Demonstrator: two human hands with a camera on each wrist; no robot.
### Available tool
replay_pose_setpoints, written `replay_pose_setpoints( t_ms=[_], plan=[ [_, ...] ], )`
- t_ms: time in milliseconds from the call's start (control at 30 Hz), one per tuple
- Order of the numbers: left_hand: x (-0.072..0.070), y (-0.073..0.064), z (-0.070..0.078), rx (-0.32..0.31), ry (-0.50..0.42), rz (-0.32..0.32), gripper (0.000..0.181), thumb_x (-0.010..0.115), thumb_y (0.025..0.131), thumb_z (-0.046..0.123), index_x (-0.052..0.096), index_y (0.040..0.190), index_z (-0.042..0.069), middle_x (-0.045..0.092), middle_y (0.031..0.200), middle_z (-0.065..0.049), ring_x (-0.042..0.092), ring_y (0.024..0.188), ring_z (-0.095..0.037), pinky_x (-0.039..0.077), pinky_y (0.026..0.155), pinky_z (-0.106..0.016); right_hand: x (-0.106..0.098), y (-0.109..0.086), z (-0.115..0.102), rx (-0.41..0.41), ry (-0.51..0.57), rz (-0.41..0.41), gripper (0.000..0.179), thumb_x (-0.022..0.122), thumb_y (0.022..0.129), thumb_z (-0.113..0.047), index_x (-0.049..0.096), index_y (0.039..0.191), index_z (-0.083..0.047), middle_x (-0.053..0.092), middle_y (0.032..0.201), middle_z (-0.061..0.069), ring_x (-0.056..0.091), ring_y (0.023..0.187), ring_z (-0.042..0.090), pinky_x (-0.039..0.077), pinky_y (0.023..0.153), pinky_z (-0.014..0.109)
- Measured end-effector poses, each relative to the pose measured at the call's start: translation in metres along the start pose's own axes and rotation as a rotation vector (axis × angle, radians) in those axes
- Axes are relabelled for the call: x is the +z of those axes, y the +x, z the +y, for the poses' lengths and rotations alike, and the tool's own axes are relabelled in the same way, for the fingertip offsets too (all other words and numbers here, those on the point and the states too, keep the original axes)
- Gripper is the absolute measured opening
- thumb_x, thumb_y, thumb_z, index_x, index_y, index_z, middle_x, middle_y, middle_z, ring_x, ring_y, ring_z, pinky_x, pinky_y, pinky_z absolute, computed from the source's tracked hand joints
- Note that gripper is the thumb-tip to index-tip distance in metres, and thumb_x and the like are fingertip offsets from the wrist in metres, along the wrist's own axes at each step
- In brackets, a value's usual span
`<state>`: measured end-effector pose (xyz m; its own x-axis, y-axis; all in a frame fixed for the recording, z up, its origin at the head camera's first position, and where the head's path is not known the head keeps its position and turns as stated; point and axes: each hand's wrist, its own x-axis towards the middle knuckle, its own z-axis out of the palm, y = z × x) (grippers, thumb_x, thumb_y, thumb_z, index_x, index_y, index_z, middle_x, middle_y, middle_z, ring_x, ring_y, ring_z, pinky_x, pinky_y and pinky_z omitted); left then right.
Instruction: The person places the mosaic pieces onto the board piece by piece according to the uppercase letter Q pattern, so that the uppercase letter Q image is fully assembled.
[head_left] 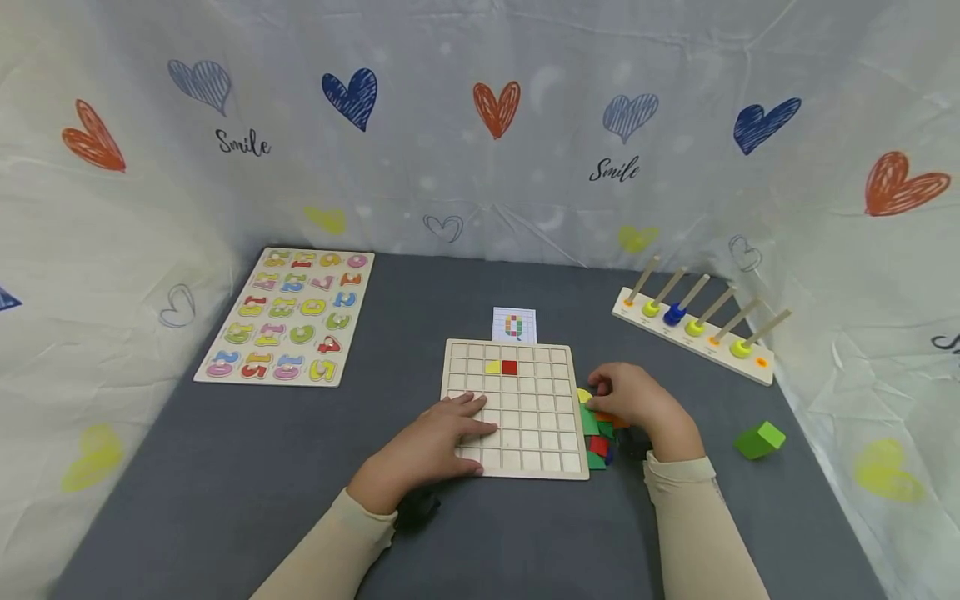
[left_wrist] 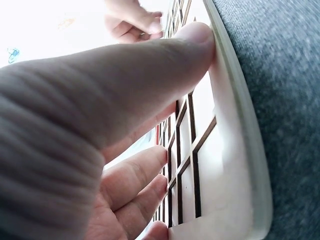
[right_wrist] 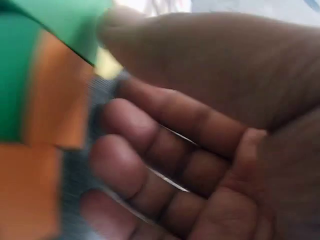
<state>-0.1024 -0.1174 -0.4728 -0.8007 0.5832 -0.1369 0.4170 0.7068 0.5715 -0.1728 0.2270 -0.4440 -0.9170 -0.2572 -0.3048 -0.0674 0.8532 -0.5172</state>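
Tiles (head_left: 591,419) could be scattered or pushed under the board (head_left: 530,419) if the heap is raked too hard, since they are piled loosely just beside its right edge. The yellow tile (head_left: 492,367) and the red tile (head_left: 510,367), set in upper cells, could be jolted loose were the board knocked — it is steadied, it seems, only by the left hand (head_left: 435,435). That hand is spread wide, its fingers laid across the left-side cells, its thumb by the near edge. The heap is partly covered by the right hand (head_left: 639,398); its fingers are bent, and whether a tile is pinched cannot be told. Between the two hands, most cells are left uncovered.
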Motion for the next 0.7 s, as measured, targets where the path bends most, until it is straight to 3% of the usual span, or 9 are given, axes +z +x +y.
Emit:
replay_pose_setpoints(
  t_ms=[267, 533, 700],
  plan=[
    [-0.001, -0.001, 0.001, -0.006, 0.001, -0.004, 0.061, 0.094, 0.087, 0.027, 0.074, 0.145, 0.02, 0.047, 0.171, -0.01, 0.034, 0.165, -0.036, 0.029, 0.133, -0.061, 0.021, -0.002, -0.002, 0.049, 0.044, 0.056, 0.013, 0.076, 0.102, -0.015, 0.073, 0.105, -0.003, 0.067, 0.09, 0.008, 0.059, 0.077, 0.021, 0.05, 0.064, 0.031],
    [-0.002, -0.002, 0.002, -0.006, 0.003, -0.005, 0.061, 0.094, 0.087, 0.027, 0.074, 0.144, 0.02, 0.048, 0.171, -0.01, 0.035, 0.165, -0.036, 0.029, 0.133, -0.061, 0.022, -0.004, -0.004, 0.083, 0.129, 0.082, 0.016, 0.077, 0.1, -0.014, 0.067, 0.103, -0.003, 0.066, 0.093, 0.011, 0.06, 0.079, 0.023, 0.051, 0.063, 0.033],
    [-0.002, -0.001, 0.002, 0.005, 0.006, -0.004, 0.061, 0.094, 0.087, 0.027, 0.074, 0.144, 0.019, 0.047, 0.171, -0.011, 0.034, 0.165, -0.037, 0.029, 0.133, -0.061, 0.014, 0.001, -0.009, 0.015, 0.172, 0.171, 0.017, 0.073, 0.104, -0.014, 0.069, 0.116, -0.003, 0.065, 0.098, 0.01, 0.061, 0.083, 0.023, 0.051, 0.069, 0.034]
  ],
)
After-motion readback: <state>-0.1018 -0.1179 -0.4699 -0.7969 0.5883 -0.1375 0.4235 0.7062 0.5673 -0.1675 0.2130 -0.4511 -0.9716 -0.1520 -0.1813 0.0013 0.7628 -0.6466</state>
